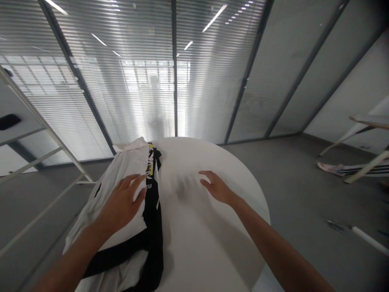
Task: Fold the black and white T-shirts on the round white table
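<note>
A white garment [121, 174] with black straps and trim [153, 211] lies folded over the left half of a round white table [206, 162]. A yellow printed label [149, 160] shows near its far end. My left hand [123, 202] rests flat on the white cloth with its fingers spread, gripping nothing. My right hand [217, 187] sits over the bare tabletop to the right of the garment, fingers apart and slightly curled, holding nothing. The garment's underside and the part near me are hidden.
A white metal shelf frame [39, 134] with a dark flat object [9, 121] stands at left. Slatted glass partitions [173, 81] run behind the table. Grey floor surrounds it, with a white rod [369, 240], a striped cloth [349, 168] and a folding stand [364, 125] at right.
</note>
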`<action>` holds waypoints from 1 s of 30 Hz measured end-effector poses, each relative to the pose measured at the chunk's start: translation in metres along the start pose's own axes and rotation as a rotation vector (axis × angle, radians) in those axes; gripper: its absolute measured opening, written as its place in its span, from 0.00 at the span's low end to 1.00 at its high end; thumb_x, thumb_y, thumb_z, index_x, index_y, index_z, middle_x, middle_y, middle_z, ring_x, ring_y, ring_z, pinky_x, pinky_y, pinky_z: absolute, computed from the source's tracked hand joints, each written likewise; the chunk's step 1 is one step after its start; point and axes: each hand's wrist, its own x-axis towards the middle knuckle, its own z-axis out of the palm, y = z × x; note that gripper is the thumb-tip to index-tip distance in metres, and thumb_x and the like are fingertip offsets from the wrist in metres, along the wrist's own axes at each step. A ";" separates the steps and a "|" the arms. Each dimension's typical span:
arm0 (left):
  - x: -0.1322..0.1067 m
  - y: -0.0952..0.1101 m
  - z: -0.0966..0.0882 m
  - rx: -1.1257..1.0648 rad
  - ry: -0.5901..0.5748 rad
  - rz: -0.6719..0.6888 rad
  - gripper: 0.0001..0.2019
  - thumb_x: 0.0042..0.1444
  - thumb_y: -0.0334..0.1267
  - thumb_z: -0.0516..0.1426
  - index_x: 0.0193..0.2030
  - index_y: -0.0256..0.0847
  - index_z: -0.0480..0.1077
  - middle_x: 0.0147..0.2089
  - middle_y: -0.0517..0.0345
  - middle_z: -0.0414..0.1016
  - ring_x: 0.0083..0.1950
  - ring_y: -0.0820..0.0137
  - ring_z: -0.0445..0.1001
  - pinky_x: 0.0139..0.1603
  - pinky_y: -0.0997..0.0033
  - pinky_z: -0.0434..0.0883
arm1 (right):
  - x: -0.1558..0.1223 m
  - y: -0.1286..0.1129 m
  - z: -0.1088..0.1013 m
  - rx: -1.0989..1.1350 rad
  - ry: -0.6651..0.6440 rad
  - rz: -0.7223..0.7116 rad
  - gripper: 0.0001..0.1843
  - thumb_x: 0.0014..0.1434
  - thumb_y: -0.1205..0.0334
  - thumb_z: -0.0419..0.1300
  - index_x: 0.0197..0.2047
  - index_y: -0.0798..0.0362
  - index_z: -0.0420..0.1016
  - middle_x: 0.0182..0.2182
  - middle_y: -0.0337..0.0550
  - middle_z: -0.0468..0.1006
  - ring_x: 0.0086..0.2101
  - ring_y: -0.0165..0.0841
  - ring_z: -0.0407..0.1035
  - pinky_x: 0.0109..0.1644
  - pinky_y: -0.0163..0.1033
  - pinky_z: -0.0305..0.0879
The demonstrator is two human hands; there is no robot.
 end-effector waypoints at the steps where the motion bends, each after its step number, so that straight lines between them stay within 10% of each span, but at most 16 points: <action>1: 0.006 0.018 0.014 -0.037 -0.007 0.026 0.25 0.63 0.48 0.47 0.64 0.43 0.63 0.62 0.45 0.65 0.65 0.55 0.62 0.66 0.52 0.58 | -0.006 -0.001 -0.001 -0.077 -0.019 -0.008 0.25 0.65 0.51 0.49 0.60 0.52 0.66 0.59 0.52 0.69 0.60 0.41 0.60 0.64 0.52 0.53; 6: 0.011 0.072 0.096 -0.093 -0.194 0.212 0.29 0.63 0.51 0.46 0.70 0.46 0.54 0.73 0.46 0.49 0.73 0.53 0.45 0.69 0.47 0.46 | -0.042 0.003 0.008 -0.354 -0.114 0.047 0.34 0.66 0.40 0.43 0.70 0.46 0.52 0.69 0.49 0.50 0.68 0.47 0.40 0.67 0.63 0.38; 11: 0.002 0.060 0.141 -0.042 -0.418 0.156 0.33 0.62 0.60 0.43 0.71 0.51 0.50 0.75 0.48 0.43 0.74 0.48 0.37 0.68 0.38 0.38 | -0.074 0.015 0.024 -0.503 -0.227 0.032 0.37 0.64 0.36 0.43 0.71 0.45 0.51 0.70 0.50 0.47 0.68 0.51 0.39 0.67 0.65 0.34; 30: 0.005 0.056 0.141 0.067 -0.515 0.136 0.37 0.60 0.65 0.34 0.73 0.54 0.43 0.76 0.52 0.35 0.74 0.48 0.33 0.68 0.37 0.36 | -0.077 0.024 0.032 -0.604 -0.227 0.062 0.38 0.64 0.34 0.37 0.71 0.42 0.48 0.70 0.43 0.45 0.68 0.47 0.39 0.67 0.61 0.38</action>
